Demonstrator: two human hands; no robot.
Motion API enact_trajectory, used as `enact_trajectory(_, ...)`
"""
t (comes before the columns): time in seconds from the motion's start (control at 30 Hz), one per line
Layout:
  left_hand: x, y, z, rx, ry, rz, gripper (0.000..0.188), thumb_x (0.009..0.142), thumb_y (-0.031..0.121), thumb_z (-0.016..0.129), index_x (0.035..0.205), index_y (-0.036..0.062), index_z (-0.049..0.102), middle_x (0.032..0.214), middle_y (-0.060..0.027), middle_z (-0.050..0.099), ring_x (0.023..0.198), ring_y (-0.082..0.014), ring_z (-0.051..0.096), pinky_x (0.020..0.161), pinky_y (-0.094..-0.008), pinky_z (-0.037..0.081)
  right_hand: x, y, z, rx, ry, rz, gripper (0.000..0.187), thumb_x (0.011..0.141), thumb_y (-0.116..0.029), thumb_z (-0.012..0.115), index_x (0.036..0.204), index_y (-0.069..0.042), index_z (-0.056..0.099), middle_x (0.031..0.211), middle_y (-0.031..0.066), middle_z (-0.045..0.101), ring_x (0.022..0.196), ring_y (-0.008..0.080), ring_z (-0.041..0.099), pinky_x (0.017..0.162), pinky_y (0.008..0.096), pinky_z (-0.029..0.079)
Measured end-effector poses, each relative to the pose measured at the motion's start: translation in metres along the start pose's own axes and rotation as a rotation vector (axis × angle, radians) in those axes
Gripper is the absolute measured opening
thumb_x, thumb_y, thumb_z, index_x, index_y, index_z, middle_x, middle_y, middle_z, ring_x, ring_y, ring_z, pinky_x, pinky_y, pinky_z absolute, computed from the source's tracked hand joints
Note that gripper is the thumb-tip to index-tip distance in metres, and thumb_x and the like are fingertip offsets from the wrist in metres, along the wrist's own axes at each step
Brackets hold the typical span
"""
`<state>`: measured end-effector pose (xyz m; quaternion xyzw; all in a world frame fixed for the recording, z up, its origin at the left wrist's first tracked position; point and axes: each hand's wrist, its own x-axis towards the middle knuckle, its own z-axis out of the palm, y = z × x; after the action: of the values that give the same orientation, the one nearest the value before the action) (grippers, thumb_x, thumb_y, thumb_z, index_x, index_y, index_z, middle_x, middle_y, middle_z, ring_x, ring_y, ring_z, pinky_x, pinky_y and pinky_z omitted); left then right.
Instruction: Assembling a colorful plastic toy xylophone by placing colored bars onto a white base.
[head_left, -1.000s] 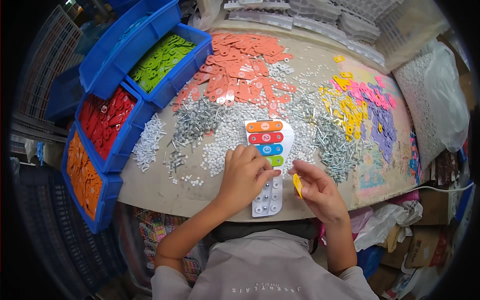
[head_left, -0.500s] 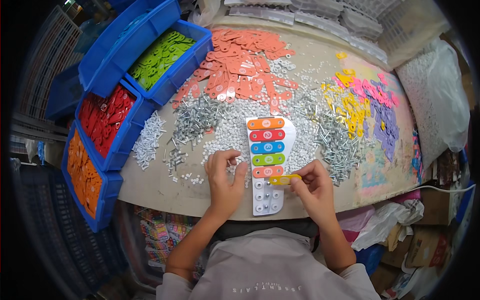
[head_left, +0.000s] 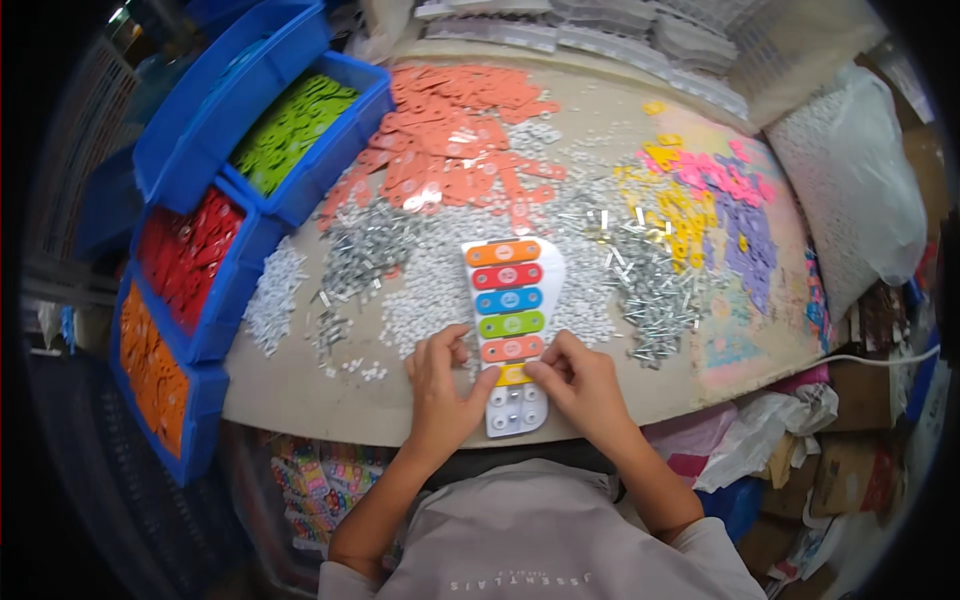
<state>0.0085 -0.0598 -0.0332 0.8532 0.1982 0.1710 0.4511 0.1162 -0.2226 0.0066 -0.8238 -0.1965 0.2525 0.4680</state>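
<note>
A white toy xylophone (head_left: 552,285) lies on the table in front of me, with orange, red, blue, green and coral bars across it. A yellow xylophone bar (head_left: 513,374) lies below the coral one. My left hand (head_left: 445,385) has its thumb on the yellow bar's left end, its fingers curled beside the xylophone's left edge. At the bar's right end, my right hand (head_left: 580,385) presses with thumb and bent fingers. Both ends of the bar are partly hidden by the thumbs. White round washers (head_left: 502,422) sit on the bare lower part of the xylophone.
Loose white washers (head_left: 430,290) and metal pins (head_left: 655,310) surround the xylophone. Coral bars (head_left: 450,150) are heaped behind; yellow (head_left: 690,225), pink (head_left: 715,178) and purple pieces (head_left: 748,250) lie right. Blue bins (head_left: 290,205) stand left. A clear bag (head_left: 850,180) bulges at the right.
My right hand has brought the yellow bar down and left onto the xylophone, level with the other bars. My left thumb has come onto its left end. The whole view has shifted slightly.
</note>
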Motion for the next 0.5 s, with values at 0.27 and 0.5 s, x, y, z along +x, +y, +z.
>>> enact_trajectory(0.27, -0.017, -0.011, -0.004, -0.069, -0.023, -0.012, 0.065, 0.074, 0.002, 0.080, 0.132, 0.0034, 0.050, 0.102, -0.0065, 0.050, 0.094, -0.0185, 0.048, 0.090, -0.0327, 0.042, 0.008, 0.011, -0.026, -0.095, 0.110, -0.027, 0.021, 0.089, -0.019, 0.075, 0.088, -0.002, 0.063, 0.065, 0.0056, 0.060, 0.058, 0.0123, 0.057, 0.055, 0.0297, 0.045)
enact_trajectory(0.5, -0.037, -0.024, -0.006, -0.073, -0.047, 0.086, 0.045, 0.094, 0.018, 0.069, 0.129, 0.0000, 0.049, 0.101, -0.0072, 0.048, 0.087, -0.0161, 0.051, 0.083, -0.0307, 0.044, 0.093, 0.066, -0.165, -0.687, 0.740, -0.340, 0.010, 0.091, -0.008, 0.065, 0.097, 0.000, 0.068, 0.091, 0.0157, 0.066, 0.090, 0.0313, 0.060, 0.081, 0.0405, 0.047)
